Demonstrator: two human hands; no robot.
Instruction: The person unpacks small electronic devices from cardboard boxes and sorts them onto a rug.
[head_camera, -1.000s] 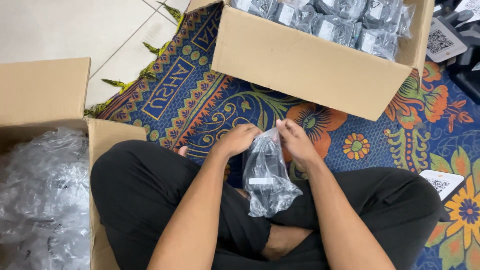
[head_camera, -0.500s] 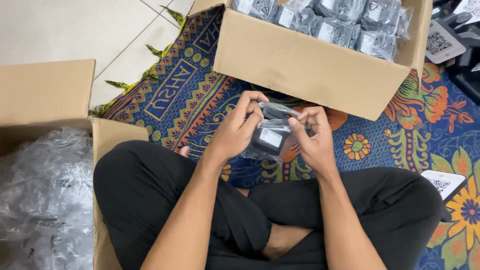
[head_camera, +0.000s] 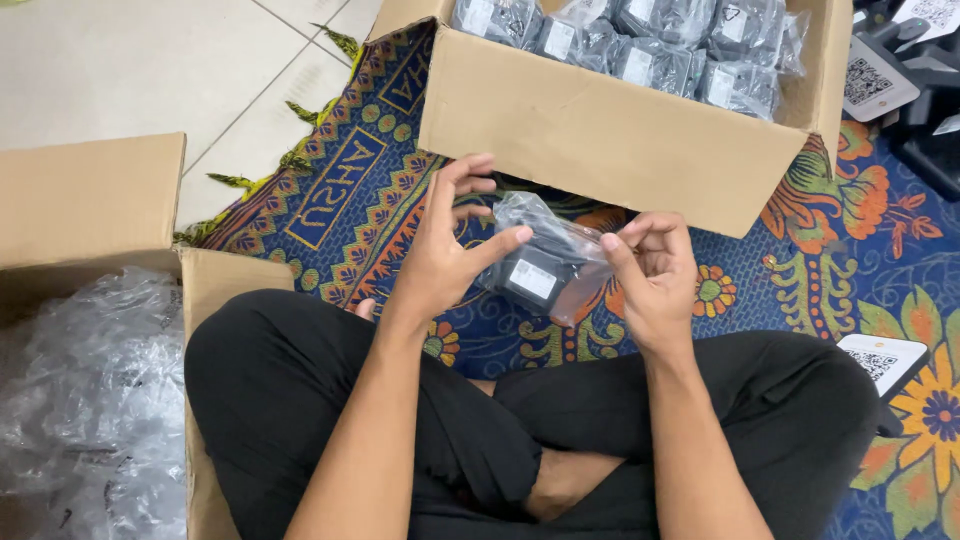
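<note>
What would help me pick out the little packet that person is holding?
Start at the big open cardboard box on the patterned rug. Just in front of it, between the left hand and right hand, is a small dark item in a clear plastic bag. Unlike the packets in the box, it is held in the air.

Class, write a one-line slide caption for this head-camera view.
Both hands, left hand and right hand, hold a bagged black item before an open cardboard box.

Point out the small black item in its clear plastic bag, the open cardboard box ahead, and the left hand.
Small black item in clear plastic bag (head_camera: 535, 268), head view: on its black body, by the white label.
Open cardboard box (head_camera: 600, 140), head view: on its near wall.
Left hand (head_camera: 440, 262), head view: on the back of the hand.
</note>
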